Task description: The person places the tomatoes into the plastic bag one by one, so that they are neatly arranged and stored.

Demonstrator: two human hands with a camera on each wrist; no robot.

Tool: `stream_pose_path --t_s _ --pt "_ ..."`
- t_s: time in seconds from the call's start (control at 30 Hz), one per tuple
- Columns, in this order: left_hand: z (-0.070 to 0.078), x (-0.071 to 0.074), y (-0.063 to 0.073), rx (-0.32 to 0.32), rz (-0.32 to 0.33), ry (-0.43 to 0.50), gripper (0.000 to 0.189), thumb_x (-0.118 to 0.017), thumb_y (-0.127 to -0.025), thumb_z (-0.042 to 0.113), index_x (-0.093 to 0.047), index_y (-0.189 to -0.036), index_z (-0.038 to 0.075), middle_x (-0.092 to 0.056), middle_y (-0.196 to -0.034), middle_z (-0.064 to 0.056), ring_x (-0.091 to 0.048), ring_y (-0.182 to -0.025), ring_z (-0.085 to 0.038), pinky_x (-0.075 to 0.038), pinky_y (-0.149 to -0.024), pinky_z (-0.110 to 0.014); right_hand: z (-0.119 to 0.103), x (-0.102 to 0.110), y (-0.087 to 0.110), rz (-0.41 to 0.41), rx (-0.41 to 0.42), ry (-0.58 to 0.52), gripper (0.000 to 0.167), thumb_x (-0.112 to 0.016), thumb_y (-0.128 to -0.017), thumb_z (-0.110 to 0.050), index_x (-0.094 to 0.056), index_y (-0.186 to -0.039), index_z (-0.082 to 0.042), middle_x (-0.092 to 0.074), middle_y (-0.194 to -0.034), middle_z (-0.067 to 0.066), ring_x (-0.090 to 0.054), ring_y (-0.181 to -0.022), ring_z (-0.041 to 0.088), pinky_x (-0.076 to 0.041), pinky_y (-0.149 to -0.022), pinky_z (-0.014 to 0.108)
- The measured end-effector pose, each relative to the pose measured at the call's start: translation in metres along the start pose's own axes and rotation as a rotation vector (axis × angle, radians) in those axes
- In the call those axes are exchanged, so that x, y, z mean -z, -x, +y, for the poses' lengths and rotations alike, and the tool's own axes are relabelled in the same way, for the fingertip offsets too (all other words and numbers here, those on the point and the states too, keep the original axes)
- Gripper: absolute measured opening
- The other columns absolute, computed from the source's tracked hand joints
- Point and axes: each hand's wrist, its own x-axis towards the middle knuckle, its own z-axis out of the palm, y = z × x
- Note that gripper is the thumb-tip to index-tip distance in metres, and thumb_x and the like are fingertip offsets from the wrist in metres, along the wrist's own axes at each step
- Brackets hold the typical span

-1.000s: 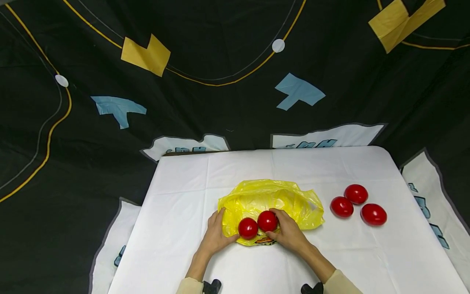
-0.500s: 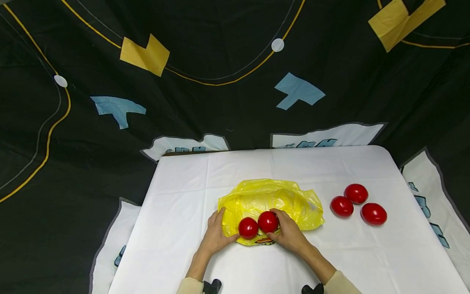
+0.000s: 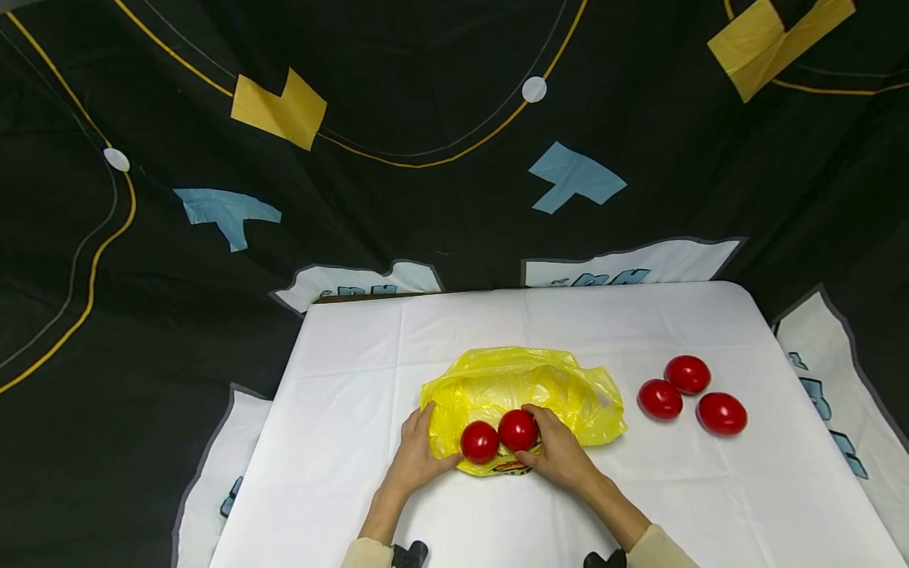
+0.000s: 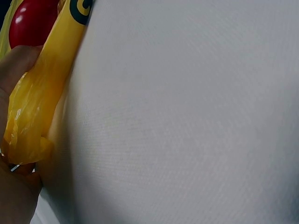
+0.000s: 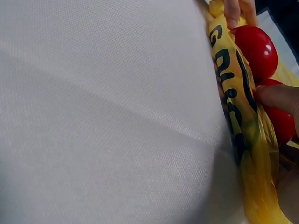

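Observation:
A crumpled yellow plastic bag point(image 3: 490, 371) lies on the white-covered table, with two glossy red balls point(image 3: 480, 442) side by side at its near edge. At the bag's left side my left hand point(image 3: 415, 454) grips it, thumb reaching toward the left ball. In the left wrist view the thumb lies along the bag point(image 4: 46, 88) just below a red ball point(image 4: 32, 22), with other fingers under the bag. My right hand point(image 3: 557, 450) holds the right-hand ball point(image 3: 518, 429) between thumb and fingers. The right wrist view shows its thumb point(image 5: 278, 97) pressing that ball point(image 5: 280, 122); dark lettering marks the bag there.
Three more red balls, one at the back point(image 3: 687, 375), one at the left point(image 3: 660, 399) and one in front point(image 3: 722, 414), rest on the table to the right of the bag. A black cloth point(image 3: 440, 213) with yellow and blue patches hangs behind the table point(image 3: 355, 379).

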Motion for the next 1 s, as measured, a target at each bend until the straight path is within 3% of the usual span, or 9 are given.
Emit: stream_pose_path --t_s 0.7,1.0 --pt "0.001 0.001 0.0 -0.002 -0.006 -0.011 0.106 -0.078 -0.068 0.049 -0.026 -0.148 0.004 -0.026 -0.147 -0.022 -0.026 -0.134 -0.036 -0.037 -0.101 -0.052 -0.002 0.009 0.003 0.002 -0.02 0.016 0.073 -0.083 -0.072 -0.024 -0.047 -0.134 -0.005 -0.054 -0.127 0.014 -0.054 -0.112 0.03 -0.043 -0.096 0.045" --pt "0.0 0.001 0.0 0.013 -0.011 0.003 0.106 -0.079 -0.068 0.048 -0.025 -0.148 0.005 -0.025 -0.147 -0.022 -0.025 -0.135 -0.036 -0.036 -0.102 -0.052 -0.001 0.017 0.008 0.024 -0.02 -0.01 0.069 -0.082 -0.073 -0.02 -0.049 -0.131 -0.004 -0.056 -0.123 0.011 -0.058 -0.107 0.027 -0.048 -0.091 0.042"
